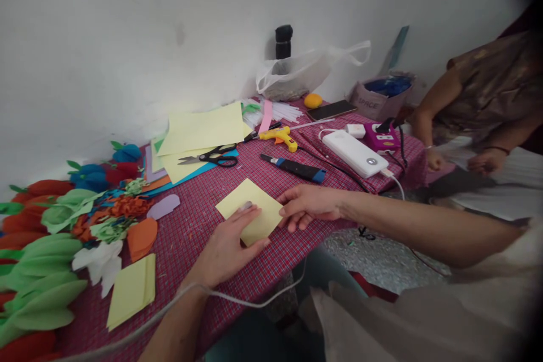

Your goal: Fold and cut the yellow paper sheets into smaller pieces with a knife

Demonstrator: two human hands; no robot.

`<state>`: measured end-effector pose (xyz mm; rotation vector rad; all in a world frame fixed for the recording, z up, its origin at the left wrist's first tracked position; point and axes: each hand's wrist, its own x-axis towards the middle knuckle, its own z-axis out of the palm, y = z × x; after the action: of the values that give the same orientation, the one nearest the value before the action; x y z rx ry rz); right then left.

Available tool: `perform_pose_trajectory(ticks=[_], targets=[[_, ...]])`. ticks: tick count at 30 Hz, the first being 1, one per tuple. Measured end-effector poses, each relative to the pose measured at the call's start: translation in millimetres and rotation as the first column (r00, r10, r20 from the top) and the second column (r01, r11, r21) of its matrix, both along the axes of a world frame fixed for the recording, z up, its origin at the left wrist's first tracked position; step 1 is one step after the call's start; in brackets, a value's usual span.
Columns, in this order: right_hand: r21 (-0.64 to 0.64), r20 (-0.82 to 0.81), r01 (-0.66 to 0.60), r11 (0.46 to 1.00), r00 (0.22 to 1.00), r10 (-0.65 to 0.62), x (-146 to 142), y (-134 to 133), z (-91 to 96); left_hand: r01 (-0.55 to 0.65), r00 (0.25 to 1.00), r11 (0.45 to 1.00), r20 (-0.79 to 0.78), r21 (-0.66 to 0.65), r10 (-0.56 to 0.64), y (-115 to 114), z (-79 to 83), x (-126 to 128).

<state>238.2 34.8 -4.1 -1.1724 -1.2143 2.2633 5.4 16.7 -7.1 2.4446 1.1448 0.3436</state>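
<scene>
A square of pale yellow paper [259, 202] lies at the table's near edge, between both my hands. My left hand [227, 240] holds its left side, fingers across the top and thumb at the near corner. At the right corner, my right hand [303, 206] pinches the same paper between thumb and fingers. Beyond it lie a black-handled utility knife [292, 168], black scissors [214, 156] and a yellow glue gun [280, 137]. To the left sits a small stack of yellow paper pieces [132, 291], beside orange paper petals [142, 236].
Coloured paper flowers [46, 271] crowd the left side. Larger yellow sheets [203, 129] lie by the wall. A white power bank [354, 153], purple power strip [382, 137] and phone [331, 110] are at right. A white cable [263, 304] crosses my left forearm. Another person [487, 96] sits at right.
</scene>
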Motion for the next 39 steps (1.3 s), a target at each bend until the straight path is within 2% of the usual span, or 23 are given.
perform_pose_trajectory(ticks=[5,8,14,16,18,19,20,21,22,23,24,25,26,27,29,31,32,35,39], targets=[[0.111,0.026,-0.019,0.994,1.000,0.016,-2,-4,-0.1,-0.016,0.999,0.999,0.037,-0.037,0.018,3,-0.2,-3],[0.130,0.046,-0.016,0.991,0.999,0.010,-4,-5,0.6,-0.010,0.999,0.999,0.043,-0.043,0.012,4,-1.6,-4],[0.159,0.043,-0.032,0.987,0.999,0.025,-6,-6,-2.4,0.025,0.999,0.999,0.039,0.029,-0.027,2,-0.9,0],[0.189,0.090,-0.044,0.981,0.996,0.027,-3,-9,0.6,0.035,0.999,0.997,0.032,0.067,-0.037,0,0.0,3],[0.285,0.218,-0.080,0.955,0.976,0.016,3,-11,8.2,0.032,0.999,0.995,0.021,0.090,-0.034,-3,0.8,7],[0.381,0.313,-0.099,0.919,0.949,-0.028,8,-10,13.2,0.031,0.999,0.995,0.014,0.094,-0.033,-4,1.0,8],[0.502,0.418,-0.126,0.855,0.902,-0.112,13,-8,18.2,0.036,0.999,0.995,0.006,0.097,-0.036,-4,1.2,9],[0.655,0.496,-0.152,0.740,0.825,-0.270,18,-4,22.5,0.046,0.999,0.994,-0.003,0.098,-0.045,-5,1.2,10],[0.775,0.524,-0.197,0.600,0.731,-0.437,23,1,25.5,0.055,0.998,0.993,-0.011,0.100,-0.055,-5,1.0,10],[0.837,0.523,-0.264,0.480,0.645,-0.557,27,8,26.8,0.063,0.998,0.993,-0.015,0.104,-0.062,-5,0.7,10],[0.854,0.520,-0.342,0.392,0.584,-0.623,29,16,26.0,0.066,0.998,0.992,-0.015,0.110,-0.064,-5,0.3,10],[0.845,0.528,-0.413,0.339,0.547,-0.650,30,24,23.4,0.067,0.998,0.991,-0.016,0.114,-0.066,-5,-0.2,10],[0.825,0.549,-0.467,0.319,0.526,-0.650,31,32,19.3,0.068,0.998,0.991,-0.016,0.116,-0.066,-5,-0.6,9],[0.799,0.582,-0.508,0.323,0.514,-0.630,30,40,14.5,0.067,0.998,0.991,-0.015,0.118,-0.066,-4,-1.0,9],[0.761,0.629,-0.542,0.356,0.483,-0.609,28,51,5.4,0.067,0.998,0.991,-0.012,0.117,-0.066,-4,-1.4,9],[0.747,0.645,-0.558,0.361,0.480,-0.594,29,53,1.3,0.065,0.998,0.991,-0.009,0.116,-0.064,-4,-1.3,9],[0.754,0.637,-0.559,0.345,0.494,-0.592,31,50,2.1,0.061,0.998,0.991,-0.006,0.118,-0.060,-5,-1.1,9],[0.813,0.565,-0.512,0.276,0.584,-0.582,44,22,15.0,0.058,0.998,0.991,-0.002,0.120,-0.058,-5,-0.9,9],[0.864,0.503,-0.428,0.265,0.711,-0.492,63,-40,41.5,0.063,0.998,0.992,0.005,0.109,-0.064,-5,-1.1,9]])
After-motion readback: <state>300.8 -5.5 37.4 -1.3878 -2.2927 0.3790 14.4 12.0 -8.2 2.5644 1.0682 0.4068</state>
